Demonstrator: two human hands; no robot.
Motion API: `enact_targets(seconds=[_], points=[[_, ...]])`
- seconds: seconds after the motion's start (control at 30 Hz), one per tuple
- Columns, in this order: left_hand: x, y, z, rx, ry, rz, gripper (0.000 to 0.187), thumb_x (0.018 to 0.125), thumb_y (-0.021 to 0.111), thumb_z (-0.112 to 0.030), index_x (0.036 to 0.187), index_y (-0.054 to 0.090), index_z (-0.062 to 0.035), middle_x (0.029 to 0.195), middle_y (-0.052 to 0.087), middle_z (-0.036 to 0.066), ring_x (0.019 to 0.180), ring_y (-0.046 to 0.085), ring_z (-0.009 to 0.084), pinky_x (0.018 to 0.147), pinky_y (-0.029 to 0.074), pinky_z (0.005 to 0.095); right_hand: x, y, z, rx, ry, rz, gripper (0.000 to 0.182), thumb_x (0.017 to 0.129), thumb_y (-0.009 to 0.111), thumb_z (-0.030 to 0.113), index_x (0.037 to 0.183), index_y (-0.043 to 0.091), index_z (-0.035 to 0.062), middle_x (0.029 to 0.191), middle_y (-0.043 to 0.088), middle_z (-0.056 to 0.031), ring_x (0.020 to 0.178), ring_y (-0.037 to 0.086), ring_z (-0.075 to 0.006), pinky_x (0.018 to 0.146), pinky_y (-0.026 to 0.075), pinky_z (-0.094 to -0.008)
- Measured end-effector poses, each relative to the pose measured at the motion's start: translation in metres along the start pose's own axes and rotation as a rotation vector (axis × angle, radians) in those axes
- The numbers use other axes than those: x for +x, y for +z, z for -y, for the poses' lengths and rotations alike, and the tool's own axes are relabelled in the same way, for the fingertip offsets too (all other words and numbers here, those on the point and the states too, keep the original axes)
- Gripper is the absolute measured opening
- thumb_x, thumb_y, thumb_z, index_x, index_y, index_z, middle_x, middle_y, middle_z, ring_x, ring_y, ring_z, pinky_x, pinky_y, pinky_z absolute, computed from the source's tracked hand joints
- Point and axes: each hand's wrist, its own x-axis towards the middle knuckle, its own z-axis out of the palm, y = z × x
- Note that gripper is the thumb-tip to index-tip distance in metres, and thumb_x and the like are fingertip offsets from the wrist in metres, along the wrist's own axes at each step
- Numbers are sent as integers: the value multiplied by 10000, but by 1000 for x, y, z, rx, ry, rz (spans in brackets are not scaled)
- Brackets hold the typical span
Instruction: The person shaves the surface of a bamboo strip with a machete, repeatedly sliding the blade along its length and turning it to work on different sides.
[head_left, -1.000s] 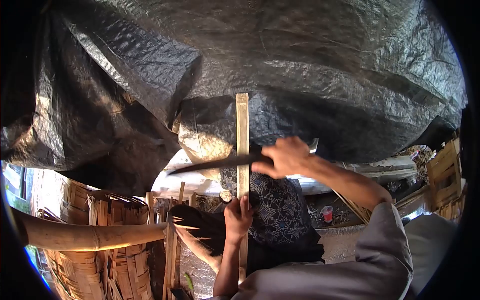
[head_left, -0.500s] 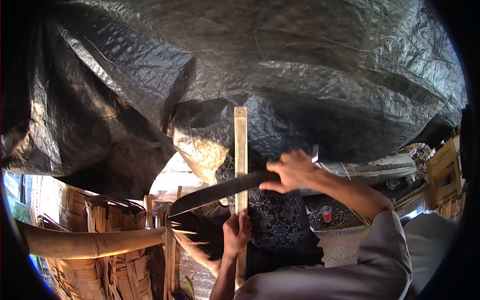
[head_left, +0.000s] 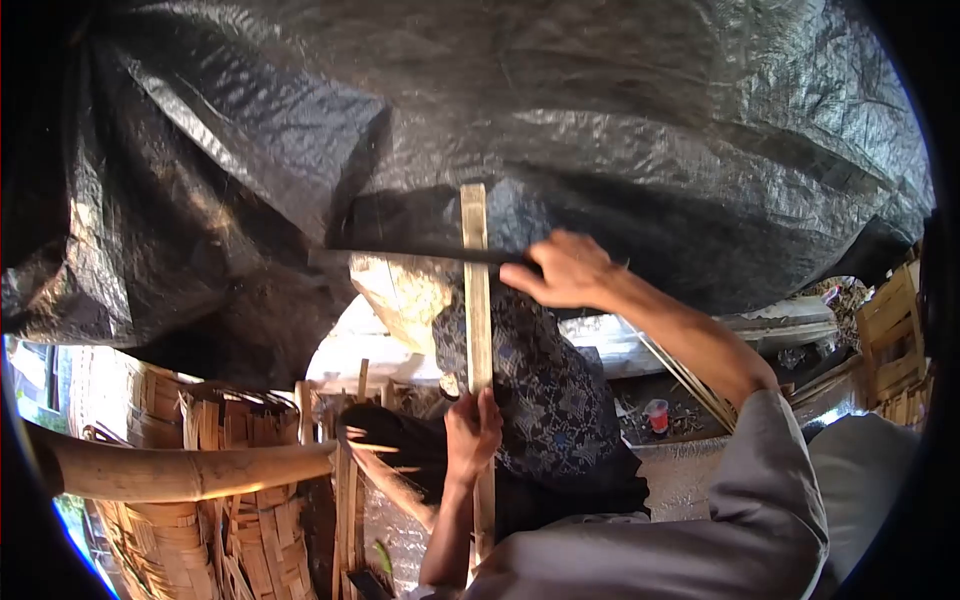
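A long, pale bamboo strip (head_left: 478,335) stands nearly upright in the view, in front of a dark patterned cloth (head_left: 560,400). My left hand (head_left: 472,435) is closed around its lower part. Higher up, my right hand (head_left: 570,270) grips a machete (head_left: 415,254) by the handle end, its fingers wrapped round and hiding the handle. The dark blade points left and crosses the strip below its top end, seen almost edge-on and slightly blurred.
A black tarp (head_left: 600,80) hangs across the back. To the left, a thick bamboo pole (head_left: 200,472) runs in front of woven baskets (head_left: 150,545). A cup with something red (head_left: 657,415) stands at right, near thin sticks (head_left: 690,375) and a slatted wooden crate (head_left: 890,325).
My right hand and the machete have moved up towards the strip's top end, and the blade has turned from tilted to nearly level. My left hand keeps its hold on the strip.
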Motion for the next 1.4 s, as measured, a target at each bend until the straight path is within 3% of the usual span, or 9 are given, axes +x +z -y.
enact_targets(seconds=[0.07,0.1,0.3,0.47,0.63,0.83,0.97,1.13,1.4], points=[[2,0,7,292,508,-104,392,922,481,-271,650,520,8,493,526,83,452,560,157,426,407,303,-16,-2,12,-115,-157,160,614,775,497,643,722,639,48,578,579,-175,525,596,-328,565,491,-455],[-3,1,6,46,115,-32,391,920,485,-276,653,520,8,502,531,83,454,561,155,427,408,301,-12,-8,11,-179,-204,207,613,772,493,650,726,638,56,573,575,-167,525,597,-328,566,490,-462],[-3,1,3,-39,-6,-27,377,921,492,-272,663,510,2,516,517,49,454,517,118,421,391,275,24,-14,-20,18,96,-73,718,790,432,678,630,619,3,528,562,-162,490,592,-272,492,484,-433],[4,5,-5,-81,6,-11,376,921,502,-282,669,513,-3,510,489,23,455,488,86,413,374,252,5,-3,-9,-298,-407,34,658,794,418,682,725,651,70,529,565,-131,481,578,-263,494,487,-380],[0,11,-4,-136,-7,26,345,915,514,-299,761,550,8,564,537,42,491,519,84,438,396,240,67,-27,-53,2,294,-70,722,877,342,595,867,631,-67,807,636,-228,814,633,-369,731,513,-451],[10,14,-12,-31,-4,75,293,884,566,-202,688,550,15,519,552,62,462,536,102,437,407,269,3,31,-41,-243,205,446,739,838,312,672,867,669,26,812,647,-185,818,645,-332,729,520,-461],[10,13,-25,62,161,42,282,875,570,-168,670,533,22,526,566,101,471,583,164,438,418,298,-41,112,-75,112,380,310,633,855,327,627,950,676,107,916,636,-217,898,603,-396,839,459,-487],[10,4,-33,177,278,58,266,866,588,-177,706,534,29,556,585,128,508,625,222,465,453,305,-96,143,-80,495,543,275,792,860,311,650,779,651,-61,677,607,-271,743,627,-386,699,463,-439],[-17,-31,-6,-49,122,43,257,850,627,-161,938,514,53,772,641,120,737,634,136,641,507,254,-166,140,-66,731,914,139,706,854,393,638,898,579,-41,637,565,-101,578,525,-162,540,430,-343]])
